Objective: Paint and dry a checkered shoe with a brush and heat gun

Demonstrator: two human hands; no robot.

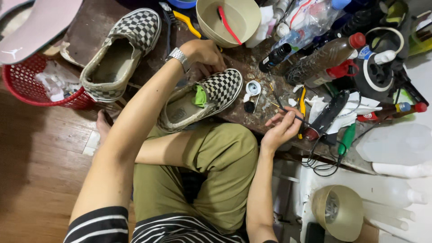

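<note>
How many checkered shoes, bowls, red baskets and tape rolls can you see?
Checkered shoes: 2
Beige bowl: 1
Red basket: 1
Tape roll: 1
Total: 5

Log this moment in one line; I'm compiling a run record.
left hand: holding checkered shoe | right hand: holding thin brush | second shoe: aside

A brown red-capped bottle (324, 58) lies beside a crumpled clear plastic bag (310, 18).

Checkered shoe (211, 96), thin brush (282, 106).
Shoe laid toe-up on bench, green cloth stuffed inside; brush tilted above bench.
</note>
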